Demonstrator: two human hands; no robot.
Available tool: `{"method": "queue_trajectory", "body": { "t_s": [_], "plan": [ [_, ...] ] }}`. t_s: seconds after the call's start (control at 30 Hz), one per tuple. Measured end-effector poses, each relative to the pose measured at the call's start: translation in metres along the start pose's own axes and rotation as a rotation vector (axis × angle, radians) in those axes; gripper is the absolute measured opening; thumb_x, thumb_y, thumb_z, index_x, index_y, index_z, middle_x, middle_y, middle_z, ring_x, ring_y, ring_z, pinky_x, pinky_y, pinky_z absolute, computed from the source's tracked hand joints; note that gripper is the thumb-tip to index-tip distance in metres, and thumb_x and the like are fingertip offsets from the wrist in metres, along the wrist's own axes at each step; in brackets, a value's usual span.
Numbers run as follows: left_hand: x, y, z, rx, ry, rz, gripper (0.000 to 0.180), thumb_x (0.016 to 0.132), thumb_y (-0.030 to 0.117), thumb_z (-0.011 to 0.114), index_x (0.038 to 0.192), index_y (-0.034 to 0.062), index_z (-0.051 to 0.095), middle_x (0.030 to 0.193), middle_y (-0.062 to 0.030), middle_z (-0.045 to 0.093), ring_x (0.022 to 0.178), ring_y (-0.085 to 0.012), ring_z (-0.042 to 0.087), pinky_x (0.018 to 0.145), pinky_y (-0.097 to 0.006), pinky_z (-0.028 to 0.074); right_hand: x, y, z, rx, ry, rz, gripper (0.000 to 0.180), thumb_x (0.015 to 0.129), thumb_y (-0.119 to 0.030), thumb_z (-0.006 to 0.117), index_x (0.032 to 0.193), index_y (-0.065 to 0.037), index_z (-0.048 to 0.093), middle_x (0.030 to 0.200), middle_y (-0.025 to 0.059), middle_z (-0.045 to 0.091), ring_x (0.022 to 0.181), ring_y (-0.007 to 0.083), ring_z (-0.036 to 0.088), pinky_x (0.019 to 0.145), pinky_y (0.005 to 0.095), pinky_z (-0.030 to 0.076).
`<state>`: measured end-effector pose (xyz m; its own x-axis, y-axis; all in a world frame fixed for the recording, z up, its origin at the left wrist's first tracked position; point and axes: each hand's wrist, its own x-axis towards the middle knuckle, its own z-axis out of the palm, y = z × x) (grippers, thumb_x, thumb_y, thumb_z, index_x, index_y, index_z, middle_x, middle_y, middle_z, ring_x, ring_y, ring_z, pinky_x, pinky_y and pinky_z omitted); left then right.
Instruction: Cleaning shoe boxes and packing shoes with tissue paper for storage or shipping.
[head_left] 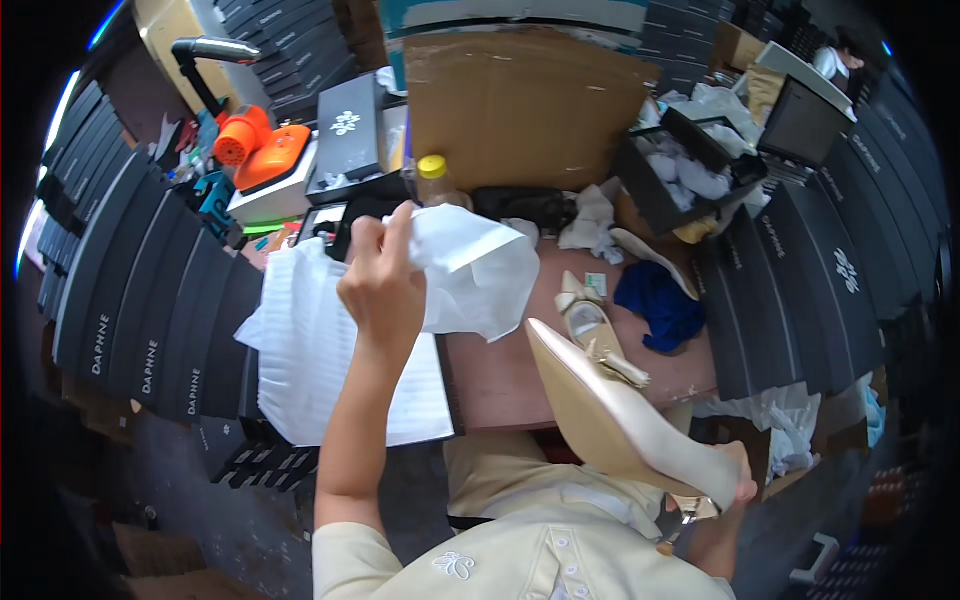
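Observation:
My left hand is raised over the table, its fingers pinched on a thin white sheet of wrapping paper that hangs to the right. Below it, a white padded liner spills over a box lined in white. At the lower right, my right hand grips a cream high-heeled shoe around its heel end. The toe points up and left, with the tan sole turned toward the left. A second cream shoe with a bow lies on the pink tabletop.
A dark blue cloth lies to the right. Behind stand a cardboard panel, a yellow-capped bottle and a black box of crumpled paper. An orange device sits back left. Stacks of dark shoeboxes flank both sides.

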<state>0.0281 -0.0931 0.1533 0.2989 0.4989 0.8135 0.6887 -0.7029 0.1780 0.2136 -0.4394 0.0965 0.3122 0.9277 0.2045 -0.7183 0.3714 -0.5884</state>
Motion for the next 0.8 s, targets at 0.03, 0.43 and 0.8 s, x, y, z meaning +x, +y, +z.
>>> {"method": "queue_trajectory", "body": {
  "t_s": [0.03, 0.43, 0.8],
  "plan": [
    [0.005, 0.014, 0.01, -0.024, -0.045, 0.052, 0.047, 0.061, -0.009, 0.057, 0.103, 0.0106, 0.063, 0.087, -0.0085, 0.056, 0.063, -0.0292, 0.059, 0.056, -0.038, 0.048, -0.011, 0.003, -0.001, 0.153, 0.022, 0.008, 0.058, 0.062, -0.029, 0.075, 0.097, 0.015, 0.06, 0.106, 0.0356, 0.056, 0.092, 0.0457, 0.06, 0.071, 0.0562, 0.052],
    [-0.028, 0.097, -0.003, -0.585, -0.383, -0.114, 0.02, 0.077, 0.019, 0.065, 0.094, 0.0101, 0.071, 0.057, -0.0148, 0.058, 0.05, -0.0284, 0.058, 0.051, -0.035, 0.044, 0.013, 0.054, -0.003, 0.457, 0.39, 0.212, 0.061, 0.088, -0.05, 0.046, 0.125, -0.001, 0.049, 0.106, 0.0195, 0.062, 0.085, 0.0361, 0.065, 0.056, 0.0341, 0.06],
    [-0.113, 0.089, -0.04, -0.677, -0.092, 0.081, 0.049, 0.063, 0.006, 0.066, 0.111, -0.0023, 0.064, 0.054, -0.0055, 0.049, 0.041, -0.0182, 0.047, 0.043, -0.03, 0.039, 0.087, 0.125, 0.04, -0.034, 0.396, 0.114, 0.043, 0.095, -0.03, 0.047, 0.129, -0.004, 0.043, 0.121, 0.0094, 0.055, 0.106, 0.0231, 0.057, 0.088, 0.0358, 0.051]
  ]
}}
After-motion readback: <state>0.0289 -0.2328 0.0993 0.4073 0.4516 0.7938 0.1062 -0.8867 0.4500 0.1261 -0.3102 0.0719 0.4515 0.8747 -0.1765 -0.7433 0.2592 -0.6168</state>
